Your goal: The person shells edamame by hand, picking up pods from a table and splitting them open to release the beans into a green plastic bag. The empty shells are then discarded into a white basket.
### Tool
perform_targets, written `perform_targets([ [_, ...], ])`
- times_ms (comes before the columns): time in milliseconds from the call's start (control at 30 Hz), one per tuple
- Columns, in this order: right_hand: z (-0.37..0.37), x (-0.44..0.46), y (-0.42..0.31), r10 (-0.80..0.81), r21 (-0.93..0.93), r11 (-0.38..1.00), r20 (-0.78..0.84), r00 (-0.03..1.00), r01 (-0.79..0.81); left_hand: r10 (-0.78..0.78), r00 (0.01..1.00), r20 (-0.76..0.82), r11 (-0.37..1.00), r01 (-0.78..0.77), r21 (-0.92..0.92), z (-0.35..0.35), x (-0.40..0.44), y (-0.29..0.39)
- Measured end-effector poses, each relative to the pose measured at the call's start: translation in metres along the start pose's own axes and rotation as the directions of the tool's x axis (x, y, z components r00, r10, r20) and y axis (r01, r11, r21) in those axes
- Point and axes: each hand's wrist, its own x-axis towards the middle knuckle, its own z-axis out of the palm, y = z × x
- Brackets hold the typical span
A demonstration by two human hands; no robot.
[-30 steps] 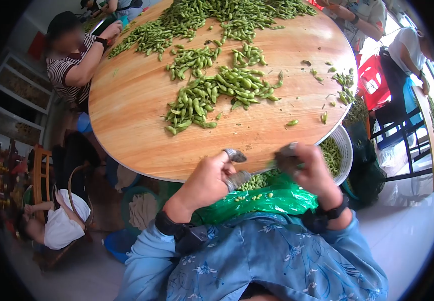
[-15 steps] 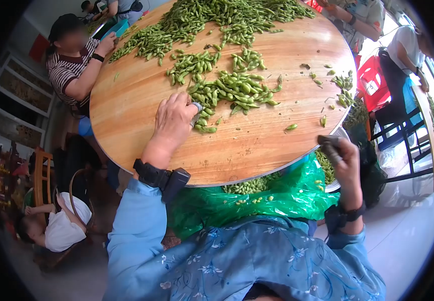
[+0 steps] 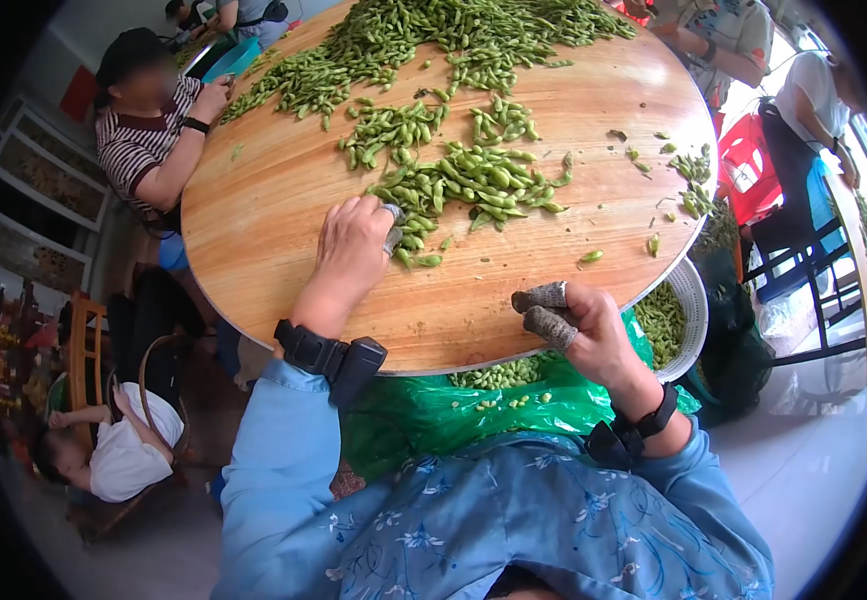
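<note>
Curled on the wooden tabletop, my left hand [image 3: 351,245] touches the near left edge of a small heap of green soybean pods [image 3: 483,178]. Its fingers are bent and closed; whatever they may hold is hidden. Grey wrapping covers the thumb and forefinger. My right hand [image 3: 593,330] hovers over the table's near edge, with its wrapped thumb and forefinger pointing left, a little apart, and nothing visible between them. Below it, a green plastic bag [image 3: 593,385] lies over my lap, with shelled beans [image 3: 498,374] in it.
The round table [image 3: 283,200] bears a large pod pile [image 3: 453,40] at its far side and scattered pods at right. A white basket [image 3: 691,310] of pods stands below the right edge. One person [image 3: 158,140] sits at left; others are at the back and right.
My right hand has swung left from beyond the table's right edge, above the basket, to the near edge in front of me. My left hand has stayed by the small heap.
</note>
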Motion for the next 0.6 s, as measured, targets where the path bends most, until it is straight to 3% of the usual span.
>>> perform_targets([
  [133, -0.001, 0.000, -0.001, 0.021, -0.002, 1.000, -0.002, 1.000, -0.021, -0.005, 1.000, -0.001, 0.997, 0.005, 0.077, -0.002, -0.002, 0.010],
  [200, 0.003, 0.001, 0.000, -0.020, 0.023, 1.000, -0.031, 0.999, 0.021, 0.003, 0.992, -0.125, 0.999, 0.003, 0.047, -0.002, -0.005, 0.012],
  [333, 0.008, 0.004, 0.000, -0.017, 0.051, 0.999, -0.003, 1.000, 0.017, -0.039, 0.983, -0.181, 0.999, 0.039, -0.005, -0.005, -0.006, 0.010],
  [400, 0.009, 0.004, 0.003, -0.028, 0.046, 0.999, 0.017, 0.999, 0.027, -0.114, 0.992, 0.053, 0.992, 0.111, 0.060, -0.004, -0.007, 0.008],
  [433, 0.008, 0.004, 0.003, -0.030, 0.046, 0.999, 0.018, 0.999, 0.029, -0.114, 0.992, 0.052, 0.992, 0.111, 0.061, -0.003, -0.006, 0.008],
  [533, 0.005, 0.002, 0.003, -0.003, -0.023, 1.000, 0.024, 1.000, 0.004, -0.107, 0.994, -0.022, 0.993, 0.108, 0.045, -0.005, -0.003, 0.012],
  [600, 0.004, 0.002, 0.002, -0.029, 0.082, 0.996, -0.013, 0.999, 0.030, -0.195, 0.972, -0.130, 0.979, 0.186, -0.081, -0.015, -0.003, 0.018],
])
